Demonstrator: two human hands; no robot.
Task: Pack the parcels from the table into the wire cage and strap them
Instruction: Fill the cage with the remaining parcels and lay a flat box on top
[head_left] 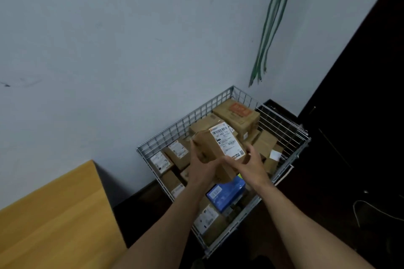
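A brown cardboard parcel [213,145] with a white shipping label is held above the wire cage [166,135]. My left hand [202,167] grips its left and lower side. My right hand [251,162] holds its right end, fingers curled round the edge. Inside the cage lie several brown parcels, a large box with an orange print [237,113] at the far corner and a blue box [225,192] near my wrists. The wooden table [56,214] shows at the lower left, with no parcels on the part in view.
Green straps [273,22] hang on the pale wall above the cage's far corner. A dark door or cabinet [360,105] stands to the right. The floor around the cage is dark, with a thin cable [371,209] at the right.
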